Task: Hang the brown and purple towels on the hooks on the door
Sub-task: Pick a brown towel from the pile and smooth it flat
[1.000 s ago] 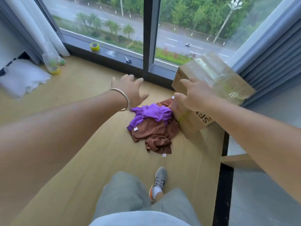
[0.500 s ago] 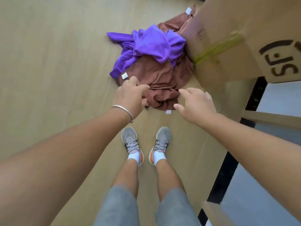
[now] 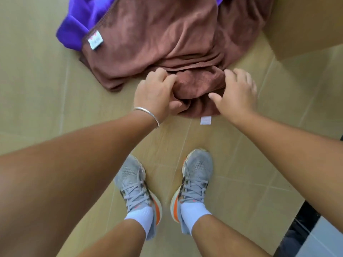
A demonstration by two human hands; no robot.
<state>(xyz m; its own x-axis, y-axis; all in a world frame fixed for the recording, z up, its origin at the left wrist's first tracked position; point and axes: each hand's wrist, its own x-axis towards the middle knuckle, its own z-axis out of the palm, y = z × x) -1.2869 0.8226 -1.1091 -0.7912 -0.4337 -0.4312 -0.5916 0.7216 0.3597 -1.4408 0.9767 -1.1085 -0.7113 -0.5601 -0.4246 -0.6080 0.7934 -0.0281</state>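
Head view, purple towel cropped, half-buried

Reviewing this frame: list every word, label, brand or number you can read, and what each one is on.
No text here can be read.
White tag on the brown towel, beside the purple towel: faint pink marks, too blurred to read.
White tag at the brown towel's near edge: fine printed lines, too small to read.
Grey shoes: no lettering visible.
Cardboard box: its visible face shows no print.
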